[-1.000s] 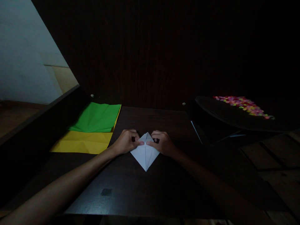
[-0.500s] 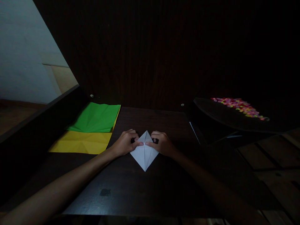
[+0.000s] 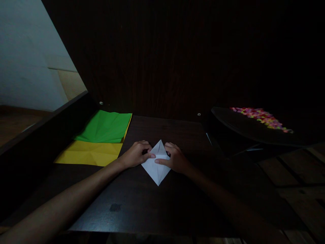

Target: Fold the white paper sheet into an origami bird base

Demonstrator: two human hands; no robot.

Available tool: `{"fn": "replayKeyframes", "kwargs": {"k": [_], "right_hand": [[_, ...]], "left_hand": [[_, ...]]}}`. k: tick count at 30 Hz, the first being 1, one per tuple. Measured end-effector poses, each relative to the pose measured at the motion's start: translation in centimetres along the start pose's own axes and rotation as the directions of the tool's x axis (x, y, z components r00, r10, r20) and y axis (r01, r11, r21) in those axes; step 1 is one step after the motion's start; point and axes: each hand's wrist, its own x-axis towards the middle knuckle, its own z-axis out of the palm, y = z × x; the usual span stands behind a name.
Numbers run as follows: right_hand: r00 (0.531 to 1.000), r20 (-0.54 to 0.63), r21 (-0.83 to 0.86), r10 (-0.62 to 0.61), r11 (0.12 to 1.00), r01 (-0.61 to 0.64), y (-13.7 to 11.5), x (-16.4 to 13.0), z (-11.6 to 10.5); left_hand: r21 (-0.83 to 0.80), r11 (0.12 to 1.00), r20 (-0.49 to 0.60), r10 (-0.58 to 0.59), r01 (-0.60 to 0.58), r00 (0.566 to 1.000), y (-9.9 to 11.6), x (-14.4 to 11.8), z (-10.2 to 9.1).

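Right hand (image 3: pixel 175 158) just slid inward over the white folded paper (image 3: pixel 156 166); left hand (image 3: pixel 135 154) presses beside it, both flattening the crease.

Two hands, the left hand (image 3: pixel 135 155) and the right hand (image 3: pixel 175 158), are pressing on one folded white paper (image 3: pixel 156 167) lying on one dark bench (image 3: pixel 152 203). Two flat coloured sheets are lying at the left: one green sheet (image 3: pixel 105 126) overlapping one yellow sheet (image 3: pixel 88 153). One scatter of small coloured pieces (image 3: pixel 261 117), too many and too small to count, is sitting on one dark tray (image 3: pixel 236 127) at the right
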Motion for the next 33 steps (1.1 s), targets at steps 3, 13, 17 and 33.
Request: {"fn": "replayKeyframes", "kwargs": {"k": [3, 13, 17, 33], "right_hand": [[1.0, 0.0, 0.003, 0.005, 1.0, -0.005, 0.1, 0.0, 0.0], [1.0, 0.012, -0.003, 0.026, 1.0, -0.026, 0.2, -0.1, 0.1], [1.0, 0.012, -0.002, 0.018, 1.0, -0.018, 0.1, -0.1, 0.0], [0.999, 0.036, -0.014, 0.028, 1.0, -0.028, 0.0, -0.1, -0.1]], "left_hand": [[-0.054, 0.999, 0.07, -0.004, 0.008, 0.998, -0.1, 0.1, -0.6], [0.094, 0.995, 0.066, -0.039, 0.033, 0.997, 0.7, 0.2, -0.6], [0.114, 0.993, 0.07, -0.001, -0.007, 0.998, 0.7, -0.2, -0.7], [0.257, 0.966, 0.149, -0.082, 0.041, 0.985, 1.5, -1.1, 0.4]]}}
